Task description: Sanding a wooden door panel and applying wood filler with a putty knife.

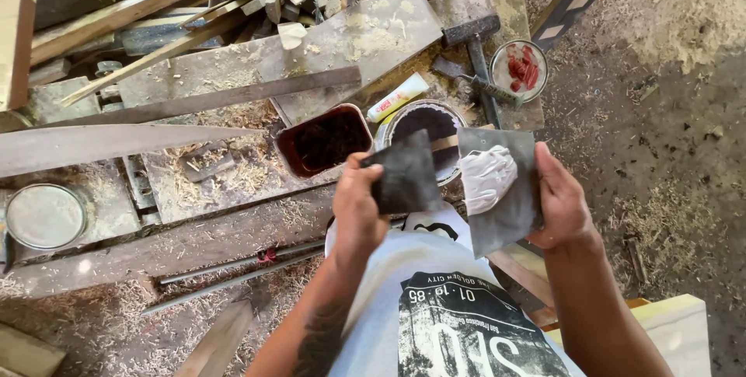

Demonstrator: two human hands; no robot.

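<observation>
My left hand (356, 206) grips a small dark flat scraper (404, 175) by its lower left corner and holds it upright. My right hand (559, 202) holds a larger grey flat board (509, 214) by its right edge. A blob of white putty (486, 177) sits on the board's upper left part. The scraper's right edge is just left of the putty, close to the board. Both pieces are held above my lap, over a white shirt with a dark print.
Beyond my hands on the sawdust-covered workbench (202, 183) stand a rectangular tub of dark red liquid (322, 140), a round open can (431, 124), a white tube (396, 97), a hammer (474, 43), a lid with red bits (519, 70) and a round tin lid (45, 215). Wood offcuts pile at the back.
</observation>
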